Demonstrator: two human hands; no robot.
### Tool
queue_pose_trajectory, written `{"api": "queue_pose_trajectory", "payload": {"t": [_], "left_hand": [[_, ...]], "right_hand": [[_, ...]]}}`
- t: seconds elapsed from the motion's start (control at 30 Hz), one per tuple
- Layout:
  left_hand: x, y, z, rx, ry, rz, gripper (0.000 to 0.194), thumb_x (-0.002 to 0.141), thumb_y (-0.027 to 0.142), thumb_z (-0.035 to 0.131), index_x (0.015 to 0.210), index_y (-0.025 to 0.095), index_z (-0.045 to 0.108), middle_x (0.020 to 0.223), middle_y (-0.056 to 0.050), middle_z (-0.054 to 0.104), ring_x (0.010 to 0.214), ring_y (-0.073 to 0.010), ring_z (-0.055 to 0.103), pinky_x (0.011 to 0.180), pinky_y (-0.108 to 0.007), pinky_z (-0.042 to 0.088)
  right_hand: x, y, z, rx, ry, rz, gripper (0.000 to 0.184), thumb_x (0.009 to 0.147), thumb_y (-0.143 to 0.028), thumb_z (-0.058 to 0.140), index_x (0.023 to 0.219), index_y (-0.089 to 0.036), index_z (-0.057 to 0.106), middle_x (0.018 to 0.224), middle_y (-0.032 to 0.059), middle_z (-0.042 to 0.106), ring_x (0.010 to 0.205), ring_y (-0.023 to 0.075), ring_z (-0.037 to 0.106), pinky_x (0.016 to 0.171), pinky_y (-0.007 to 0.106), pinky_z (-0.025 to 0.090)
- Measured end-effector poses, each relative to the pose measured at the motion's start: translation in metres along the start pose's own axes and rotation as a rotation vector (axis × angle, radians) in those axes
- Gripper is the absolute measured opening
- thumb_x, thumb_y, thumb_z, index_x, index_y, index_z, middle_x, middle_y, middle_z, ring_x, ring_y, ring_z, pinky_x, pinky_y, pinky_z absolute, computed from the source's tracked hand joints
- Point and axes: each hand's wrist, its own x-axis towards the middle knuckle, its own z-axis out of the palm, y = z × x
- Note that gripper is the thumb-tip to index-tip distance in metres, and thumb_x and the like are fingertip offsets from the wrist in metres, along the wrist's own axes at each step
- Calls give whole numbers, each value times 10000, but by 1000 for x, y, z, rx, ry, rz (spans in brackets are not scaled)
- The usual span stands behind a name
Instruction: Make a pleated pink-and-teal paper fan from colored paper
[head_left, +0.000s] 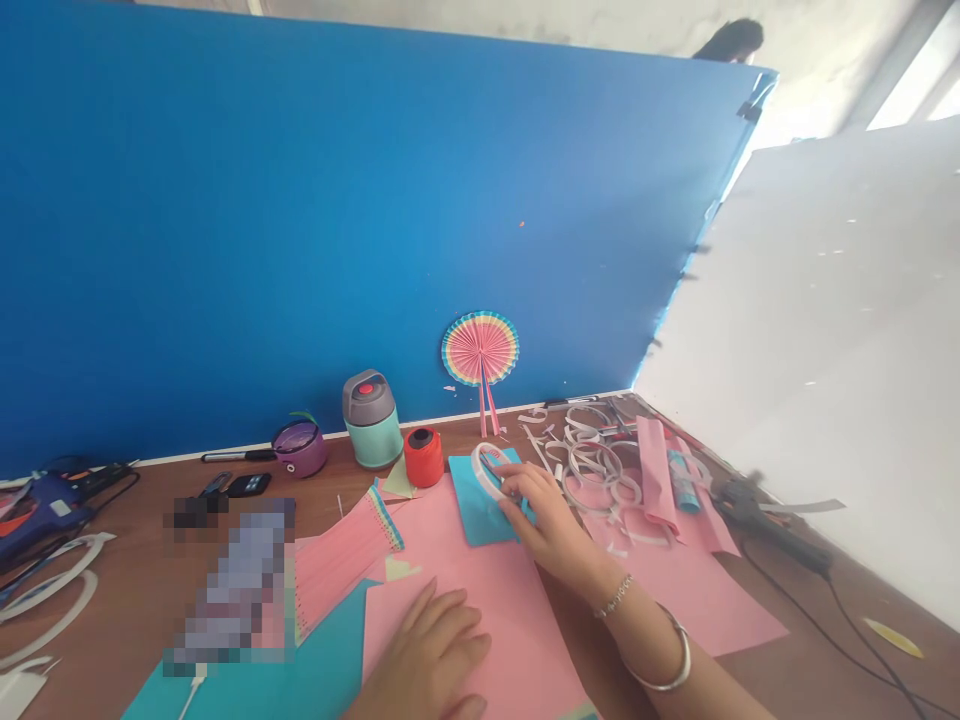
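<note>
My left hand (431, 650) lies flat with fingers spread on a pink paper sheet (480, 590) at the near edge of the table. My right hand (544, 515) reaches forward over a small turquoise card (476, 500) and pinches a white paper ring (487, 468) between its fingers, holding it tilted up above the card. Bracelets circle my right wrist. A folded pink pleated paper (341, 560) lies to the left of the pink sheet.
A teal cup with grey lid (371, 418), an orange thread spool (424, 455) and a purple pot (300, 447) stand by the blue board. A paper fan (480, 350) leans on it. White rings and scraps (600, 465) lie right; glue guns (765, 515) (45, 500) sit at both sides.
</note>
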Motion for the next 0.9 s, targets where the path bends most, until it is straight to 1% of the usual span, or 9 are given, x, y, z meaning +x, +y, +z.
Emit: {"api": "queue_pose_trajectory", "payload": {"t": [0.07,0.17,0.23,0.33,0.47,0.67,0.77,0.83,0.9], "left_hand": [[2,4,-10,-62,77,-120,350,829,259,538,1177,269,571,1162,-58,633,1179,-255,519,1064,-508,346],[2,9,-22,-123,338,-385,438,858,215,480,1294,258,484,1264,-98,565,1217,-258,484,1020,-463,410],[0,10,-25,-194,457,-505,489,867,223,469,1352,265,420,1336,-108,502,1258,-271,437,1010,-463,412],[0,10,-26,-382,541,-596,507,875,266,476,1373,279,382,1378,-101,454,1292,-270,391,1035,-464,371],[4,8,-31,-646,672,-746,511,855,358,525,1340,245,414,1252,-105,550,1204,-255,477,1005,-420,375],[10,5,-40,-863,716,-859,500,771,441,623,1208,211,543,1039,-79,638,1043,-244,570,920,-375,423],[13,4,-45,-997,722,-847,506,770,441,626,1204,191,551,1074,-94,641,1047,-242,579,913,-375,447],[14,3,-47,-1050,731,-833,512,768,439,628,1200,173,559,1096,-108,639,1057,-248,579,923,-388,449],[13,2,-47,-1059,726,-824,515,790,437,605,1224,164,547,1086,-113,641,1056,-248,581,926,-396,451]], "right_hand": [[-1,-9,1,57,-39,23,111,926,-232,402,836,-221,467,859,28,614,902,184,575,969,451,394],[-4,-22,7,105,-109,17,124,924,-221,399,813,-224,455,752,-9,583,762,153,572,994,455,375],[-6,-29,11,121,-150,-45,97,914,-193,408,832,-221,452,751,-14,584,715,139,564,1007,468,355],[-8,-36,16,99,-173,-160,73,896,-150,416,882,-214,449,770,-10,594,691,129,558,1014,479,336],[-9,-42,19,-4,-220,-302,141,899,-113,390,920,-211,489,787,5,612,774,140,578,1040,477,290],[-12,-43,26,-90,-217,-438,214,894,-92,411,959,-233,557,826,2,655,1008,147,584,1096,456,190],[-12,-44,27,-121,-208,-449,200,889,-114,449,1009,-232,556,883,12,676,1132,165,538,1101,456,195],[-12,-45,27,-138,-189,-461,254,880,-70,419,1048,-212,546,934,34,681,1200,179,493,1095,465,212],[-12,-45,28,-149,-155,-479,319,867,-13,370,1050,-205,547,912,40,683,1177,181,512,1083,472,235]]}}
